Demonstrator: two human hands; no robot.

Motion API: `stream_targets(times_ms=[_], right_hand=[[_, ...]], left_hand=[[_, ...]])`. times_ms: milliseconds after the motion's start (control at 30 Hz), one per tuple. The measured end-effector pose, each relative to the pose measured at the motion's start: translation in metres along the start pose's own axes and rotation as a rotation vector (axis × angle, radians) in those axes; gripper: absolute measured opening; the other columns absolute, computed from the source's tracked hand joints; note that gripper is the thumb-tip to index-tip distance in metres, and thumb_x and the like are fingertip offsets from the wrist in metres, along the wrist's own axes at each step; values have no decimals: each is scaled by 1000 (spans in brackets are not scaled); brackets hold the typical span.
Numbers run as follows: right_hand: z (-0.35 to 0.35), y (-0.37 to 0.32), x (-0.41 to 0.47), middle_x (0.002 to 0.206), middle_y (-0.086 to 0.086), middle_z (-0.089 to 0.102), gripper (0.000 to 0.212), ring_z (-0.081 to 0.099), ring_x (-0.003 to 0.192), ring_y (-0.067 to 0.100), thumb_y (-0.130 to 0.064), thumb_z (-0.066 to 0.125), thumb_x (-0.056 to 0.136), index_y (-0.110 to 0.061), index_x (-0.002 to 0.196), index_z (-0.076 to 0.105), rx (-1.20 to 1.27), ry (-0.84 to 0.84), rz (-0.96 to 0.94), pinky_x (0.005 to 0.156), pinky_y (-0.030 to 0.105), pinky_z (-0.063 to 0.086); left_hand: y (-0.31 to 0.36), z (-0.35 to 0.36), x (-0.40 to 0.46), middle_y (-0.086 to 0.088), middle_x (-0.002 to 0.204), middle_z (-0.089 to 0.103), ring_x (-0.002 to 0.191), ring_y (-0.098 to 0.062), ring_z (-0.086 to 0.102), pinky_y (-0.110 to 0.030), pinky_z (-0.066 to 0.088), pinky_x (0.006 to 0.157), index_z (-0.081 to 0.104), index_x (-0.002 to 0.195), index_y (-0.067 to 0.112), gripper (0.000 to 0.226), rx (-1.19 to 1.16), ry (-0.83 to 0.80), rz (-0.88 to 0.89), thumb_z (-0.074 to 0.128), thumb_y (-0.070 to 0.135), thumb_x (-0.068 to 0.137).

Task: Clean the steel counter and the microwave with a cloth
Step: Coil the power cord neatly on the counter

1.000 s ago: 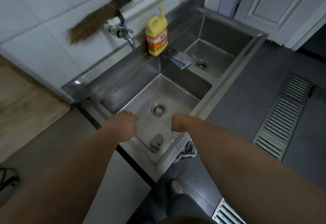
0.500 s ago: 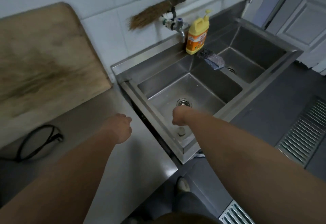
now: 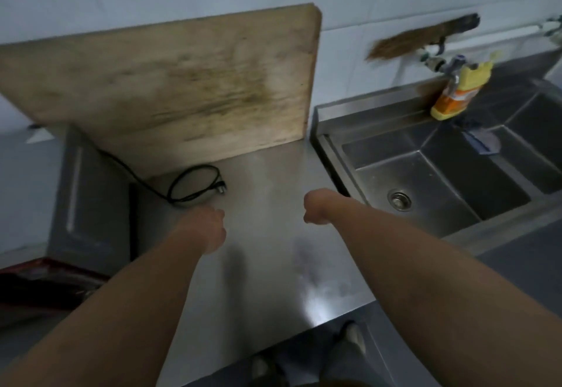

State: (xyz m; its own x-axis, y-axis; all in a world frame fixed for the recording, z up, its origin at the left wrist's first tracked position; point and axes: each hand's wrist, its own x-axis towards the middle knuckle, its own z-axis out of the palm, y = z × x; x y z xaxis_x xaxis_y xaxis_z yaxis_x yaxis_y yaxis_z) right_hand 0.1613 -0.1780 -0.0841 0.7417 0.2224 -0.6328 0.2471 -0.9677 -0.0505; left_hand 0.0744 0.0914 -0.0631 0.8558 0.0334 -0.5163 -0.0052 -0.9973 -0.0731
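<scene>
Both bare forearms reach forward; the left hand and right hand hang curled, holding nothing.

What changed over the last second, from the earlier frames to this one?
The view swung left, from the sink to the steel counter. Both hands, left and right, moved from over the basin to above the counter. Nothing was picked up or released; both fists stay curled and empty.
</scene>
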Motion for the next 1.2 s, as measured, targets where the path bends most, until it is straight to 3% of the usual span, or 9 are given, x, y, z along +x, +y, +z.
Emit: stream_targets(times_ms=[267, 600, 767, 833, 1000, 1200], right_hand=[[3, -117, 21, 130, 11, 58, 42, 56, 116, 31, -27, 60, 88, -11, 127, 57, -70, 5, -202, 96, 38, 49], [-9, -182, 74, 133, 13, 55, 41, 54, 120, 31, -24, 51, 91, -10, 130, 54, -35, 61, -340, 100, 36, 46], [-29, -191, 108, 119, 13, 63, 31, 60, 108, 32, -23, 46, 93, -9, 118, 59, -13, 170, -383, 83, 32, 46], [-40, -194, 124, 113, 14, 66, 26, 61, 103, 33, -20, 46, 93, -11, 112, 60, -22, 225, -403, 83, 34, 48], [-56, -201, 160, 109, 12, 66, 22, 61, 100, 32, -19, 50, 94, -11, 110, 62, -84, 271, -422, 75, 33, 45], [-52, -196, 197, 114, 13, 65, 27, 61, 102, 30, -20, 53, 93, -12, 118, 60, -126, 206, -411, 80, 36, 50]], left_hand=[[-92, 42, -39, -11, 146, 44, 134, -30, 42, -42, 39, 110, 43, 143, 16, 48, -156, -56, -194, 41, 23, 95], [-124, 81, -35, -12, 152, 41, 139, -28, 39, -39, 36, 113, 39, 148, 14, 52, -286, -105, -361, 39, 20, 97], [-123, 76, 0, -13, 152, 38, 140, -28, 34, -38, 33, 113, 31, 153, 12, 56, -301, -46, -341, 42, 23, 99], [-124, 66, 18, -12, 154, 36, 142, -28, 32, -39, 33, 113, 29, 154, 13, 57, -304, 0, -331, 41, 24, 100], [-129, 45, 64, -11, 146, 44, 135, -29, 40, -42, 42, 105, 40, 146, 13, 50, -288, 133, -326, 43, 25, 97], [-132, 37, 115, -10, 135, 51, 128, -29, 44, -45, 47, 98, 48, 136, 14, 39, -263, 185, -319, 44, 21, 98]])
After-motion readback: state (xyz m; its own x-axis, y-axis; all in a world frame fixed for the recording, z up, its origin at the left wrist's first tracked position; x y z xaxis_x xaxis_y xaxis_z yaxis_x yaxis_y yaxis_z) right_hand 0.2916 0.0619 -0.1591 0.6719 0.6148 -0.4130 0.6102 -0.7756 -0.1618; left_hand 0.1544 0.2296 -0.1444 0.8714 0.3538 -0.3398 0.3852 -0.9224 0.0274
